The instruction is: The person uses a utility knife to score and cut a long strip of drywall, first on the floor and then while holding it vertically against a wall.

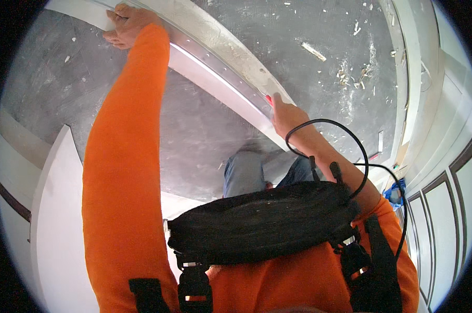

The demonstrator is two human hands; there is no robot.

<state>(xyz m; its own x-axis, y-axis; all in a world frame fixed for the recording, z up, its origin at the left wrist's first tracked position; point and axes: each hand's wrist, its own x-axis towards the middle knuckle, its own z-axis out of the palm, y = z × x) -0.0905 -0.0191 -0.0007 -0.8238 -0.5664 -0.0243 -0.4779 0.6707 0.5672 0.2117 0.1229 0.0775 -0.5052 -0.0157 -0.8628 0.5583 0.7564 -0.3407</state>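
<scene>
Left hand (129, 26) and right hand (288, 116) are placed well apart along a grey metal strip (215, 57), which is stretched diagonally between them, small holes or fastenings being visible along it. By the left hand the strip's far end is covered, the fingers being slightly spread and lightly bent. At the near end, a small red object (270, 100) is gripped in the curled right hand; its kind cannot be told, as most of it is hidden. The metal strip is flanked by a white strip (215, 81) on the person's side and a pale, dusty board (231, 44) beyond. Pale scraps (313, 51) are scattered over the dark grey floor (324, 13). Nearer the body, the right forearm is crossed by a black cable (345, 125) above a black pouch (262, 224).
</scene>
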